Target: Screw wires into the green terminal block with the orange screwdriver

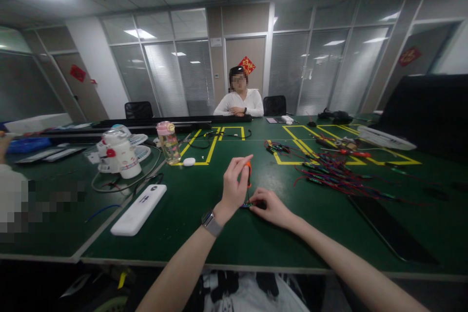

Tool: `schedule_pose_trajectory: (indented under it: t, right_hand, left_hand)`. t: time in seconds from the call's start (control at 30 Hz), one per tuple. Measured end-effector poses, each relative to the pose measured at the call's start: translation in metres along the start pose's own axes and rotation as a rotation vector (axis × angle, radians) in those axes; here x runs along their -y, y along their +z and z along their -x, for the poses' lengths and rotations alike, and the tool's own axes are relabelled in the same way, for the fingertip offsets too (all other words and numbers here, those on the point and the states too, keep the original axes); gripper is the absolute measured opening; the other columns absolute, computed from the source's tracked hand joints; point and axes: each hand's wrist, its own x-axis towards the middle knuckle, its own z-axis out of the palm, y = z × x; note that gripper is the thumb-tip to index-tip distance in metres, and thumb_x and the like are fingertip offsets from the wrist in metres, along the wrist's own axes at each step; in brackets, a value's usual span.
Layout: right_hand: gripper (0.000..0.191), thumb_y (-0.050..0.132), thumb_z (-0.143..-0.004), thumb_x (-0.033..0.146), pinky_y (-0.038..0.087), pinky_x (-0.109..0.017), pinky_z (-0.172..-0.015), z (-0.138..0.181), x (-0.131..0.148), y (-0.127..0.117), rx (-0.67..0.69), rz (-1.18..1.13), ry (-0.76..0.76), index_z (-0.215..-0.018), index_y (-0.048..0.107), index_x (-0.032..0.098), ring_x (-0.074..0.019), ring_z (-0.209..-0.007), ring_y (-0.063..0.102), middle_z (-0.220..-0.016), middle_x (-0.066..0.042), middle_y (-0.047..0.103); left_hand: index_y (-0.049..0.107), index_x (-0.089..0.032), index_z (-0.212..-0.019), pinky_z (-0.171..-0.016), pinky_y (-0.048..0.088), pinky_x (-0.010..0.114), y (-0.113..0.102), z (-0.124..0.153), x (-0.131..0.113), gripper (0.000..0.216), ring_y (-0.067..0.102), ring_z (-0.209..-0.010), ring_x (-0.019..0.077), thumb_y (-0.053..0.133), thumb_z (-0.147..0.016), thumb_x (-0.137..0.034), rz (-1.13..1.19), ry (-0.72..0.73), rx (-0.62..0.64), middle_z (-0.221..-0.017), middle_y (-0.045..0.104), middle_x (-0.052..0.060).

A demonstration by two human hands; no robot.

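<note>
In front of me, my left hand is closed around an upright screwdriver with an orange and black handle, its fingers largely straight along the grip. The thin shaft points down at a small green connector piece on the table. My right hand pinches that piece between thumb and fingertips, holding it against the green tabletop. Whether the tip sits in a screw is too small to make out. To the right lies a pile of red and black wires with green connectors.
A white power bank lies left, near a pink-lidded bottle, a white cup and a round white case. A dark flat panel lies right, with a red-handled tool beyond. A person sits opposite.
</note>
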Motion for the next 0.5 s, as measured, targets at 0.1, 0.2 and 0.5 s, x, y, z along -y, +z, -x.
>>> schedule_pose_trajectory:
  t: [0.1, 0.2, 0.5]
  right_hand:
    - [0.015, 0.066, -0.075, 0.01, 0.048, -0.029, -0.07, 0.0002, 0.0002, 0.0001, -0.016, -0.003, 0.005, -0.085, 0.075, 0.016, -0.0183, -0.076, 0.059, -0.081, -0.006, 0.063]
    - [0.014, 0.066, -0.075, 0.01, 0.048, -0.029, -0.07, 0.0005, 0.0004, 0.0007, -0.023, -0.01, 0.001, -0.084, 0.075, 0.016, -0.018, -0.076, 0.059, -0.082, -0.005, 0.063]
    - [0.014, 0.068, -0.075, 0.009, 0.047, -0.029, -0.07, -0.0006, 0.0019, 0.001, -0.02, 0.001, 0.014, -0.085, 0.076, 0.015, -0.0186, -0.077, 0.059, -0.081, -0.006, 0.062]
  left_hand:
    - [0.06, -0.019, -0.121, -0.084, 0.048, 0.028, -0.0004, -0.0006, -0.0008, 0.03, 0.06, -0.095, 0.0155, 0.04, -0.098, -0.017, 0.015, -0.001, 0.003, -0.104, 0.063, 0.006]
    - [0.061, -0.019, -0.119, -0.082, 0.049, 0.028, 0.0003, -0.0011, -0.0013, 0.028, 0.061, -0.092, 0.0158, 0.044, -0.097, -0.018, 0.001, 0.007, 0.002, -0.101, 0.064, 0.006]
    - [0.06, -0.02, -0.119, -0.081, 0.049, 0.028, 0.0013, -0.001, -0.0009, 0.028, 0.061, -0.091, 0.0157, 0.044, -0.097, -0.018, -0.007, 0.006, 0.006, -0.101, 0.063, 0.006]
